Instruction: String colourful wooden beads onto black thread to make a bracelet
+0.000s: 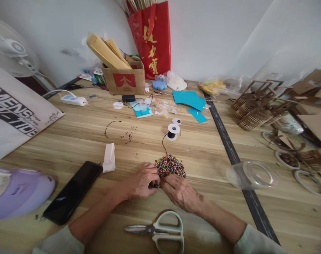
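Observation:
A heap of small multicoloured beads (pixel 171 165) lies on the wooden table in front of me. At its left edge my left hand (pixel 144 180) is closed, its thumb and fingers around a short dark string of beads (pixel 153 185). My right hand (pixel 180 193) touches the near side of the heap, fingers pressed together with the tips close to the left hand. Whatever those tips pinch is hidden. Black cord (pixel 164 143) runs from a white spool (pixel 173 131) down to the heap. Scissors (pixel 160 231) with pale handles lie nearest me, blades pointing left.
Left of my hands are a black phone (pixel 72 192), a folded white paper (pixel 109 157) and a purple object (pixel 22 192). A clear plastic jar (pixel 251 175) lies at right. Behind are blue cards (pixel 189 100), a cardboard box (pixel 124 79) and woven baskets (pixel 253 113).

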`<action>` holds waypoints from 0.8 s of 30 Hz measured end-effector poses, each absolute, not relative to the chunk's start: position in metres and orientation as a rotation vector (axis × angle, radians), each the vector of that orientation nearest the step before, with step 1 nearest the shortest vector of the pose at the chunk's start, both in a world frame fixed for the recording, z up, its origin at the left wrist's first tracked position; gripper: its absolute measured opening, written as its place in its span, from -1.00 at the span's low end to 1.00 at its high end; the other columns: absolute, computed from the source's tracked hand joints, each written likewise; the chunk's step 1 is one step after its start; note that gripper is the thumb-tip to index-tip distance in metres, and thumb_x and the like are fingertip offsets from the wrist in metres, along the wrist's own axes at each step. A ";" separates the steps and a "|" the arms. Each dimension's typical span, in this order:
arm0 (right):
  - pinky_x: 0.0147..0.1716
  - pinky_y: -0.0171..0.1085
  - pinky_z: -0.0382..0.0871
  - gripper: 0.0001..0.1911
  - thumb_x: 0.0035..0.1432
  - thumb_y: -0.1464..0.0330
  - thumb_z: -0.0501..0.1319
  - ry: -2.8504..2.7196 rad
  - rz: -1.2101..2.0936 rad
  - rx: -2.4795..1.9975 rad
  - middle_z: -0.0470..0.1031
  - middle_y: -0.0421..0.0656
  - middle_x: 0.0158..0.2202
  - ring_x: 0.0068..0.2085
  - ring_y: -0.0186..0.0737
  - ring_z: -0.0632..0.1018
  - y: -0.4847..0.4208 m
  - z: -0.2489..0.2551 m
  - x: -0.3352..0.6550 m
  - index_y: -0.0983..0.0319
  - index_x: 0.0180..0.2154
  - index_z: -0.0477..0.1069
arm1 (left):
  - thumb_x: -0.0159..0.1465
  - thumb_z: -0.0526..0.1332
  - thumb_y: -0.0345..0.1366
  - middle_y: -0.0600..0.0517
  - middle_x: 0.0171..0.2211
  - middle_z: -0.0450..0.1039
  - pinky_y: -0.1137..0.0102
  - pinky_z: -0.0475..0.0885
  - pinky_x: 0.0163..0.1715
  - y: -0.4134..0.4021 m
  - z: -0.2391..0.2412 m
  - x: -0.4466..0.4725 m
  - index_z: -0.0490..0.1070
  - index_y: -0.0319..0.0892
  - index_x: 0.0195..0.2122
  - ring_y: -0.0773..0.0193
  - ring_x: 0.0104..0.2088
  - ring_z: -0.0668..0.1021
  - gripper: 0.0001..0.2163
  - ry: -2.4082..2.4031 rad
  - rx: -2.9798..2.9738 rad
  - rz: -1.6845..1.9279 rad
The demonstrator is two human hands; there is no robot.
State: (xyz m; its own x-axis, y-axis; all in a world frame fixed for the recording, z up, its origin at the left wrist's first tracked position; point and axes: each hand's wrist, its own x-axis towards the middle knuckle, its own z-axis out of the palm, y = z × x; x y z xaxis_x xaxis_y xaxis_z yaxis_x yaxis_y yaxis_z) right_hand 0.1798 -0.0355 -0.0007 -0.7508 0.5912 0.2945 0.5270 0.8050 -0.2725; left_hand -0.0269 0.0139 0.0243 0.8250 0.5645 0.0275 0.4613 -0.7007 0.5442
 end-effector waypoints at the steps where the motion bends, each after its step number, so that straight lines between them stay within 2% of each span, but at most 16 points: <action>1: -0.26 -0.24 0.30 -0.77 0.36 0.54 -0.05 -2.619 0.255 -0.839 0.41 -0.09 -0.32 -0.29 -0.20 0.38 -0.035 0.000 0.180 0.31 -0.25 0.36 | 0.08 0.36 -0.42 0.05 -0.39 0.45 0.31 0.24 -0.08 0.014 0.026 -0.028 0.44 -0.19 -0.48 0.21 -0.23 0.43 -0.90 0.756 2.461 0.247; 4: -0.27 -0.26 0.30 -0.75 0.38 0.50 -0.05 -2.602 0.273 -0.831 0.40 -0.10 -0.35 -0.31 -0.21 0.37 -0.034 0.003 0.180 0.29 -0.29 0.36 | 0.09 0.35 -0.44 0.05 -0.36 0.47 0.32 0.24 -0.08 0.015 0.028 -0.030 0.47 -0.19 -0.45 0.22 -0.21 0.44 -0.92 0.745 2.430 0.225; 8: -0.29 -0.25 0.29 -0.78 0.37 0.49 -0.02 -2.588 0.240 -0.828 0.39 -0.10 -0.36 -0.32 -0.21 0.38 -0.034 0.003 0.180 0.30 -0.23 0.38 | 0.10 0.33 -0.47 0.06 -0.36 0.48 0.33 0.24 -0.09 0.018 0.029 -0.034 0.49 -0.17 -0.41 0.22 -0.21 0.44 -0.92 0.721 2.412 0.232; 13: -0.26 -0.26 0.28 -0.79 0.37 0.52 -0.02 -2.622 0.237 -0.862 0.39 -0.09 -0.35 -0.31 -0.21 0.38 -0.035 0.001 0.180 0.31 -0.22 0.39 | 0.13 0.33 -0.44 0.06 -0.42 0.46 0.34 0.24 -0.15 0.022 0.032 -0.037 0.48 -0.18 -0.47 0.23 -0.27 0.44 -0.93 0.733 2.428 0.215; 24: -0.25 -0.23 0.29 -0.76 0.35 0.54 -0.04 -2.633 0.243 -0.869 0.41 -0.08 -0.33 -0.29 -0.18 0.37 -0.035 -0.002 0.181 0.31 -0.18 0.39 | 0.12 0.35 -0.42 0.06 -0.42 0.42 0.37 0.24 -0.17 0.025 0.031 -0.044 0.45 -0.20 -0.49 0.23 -0.26 0.44 -0.90 0.754 2.434 0.185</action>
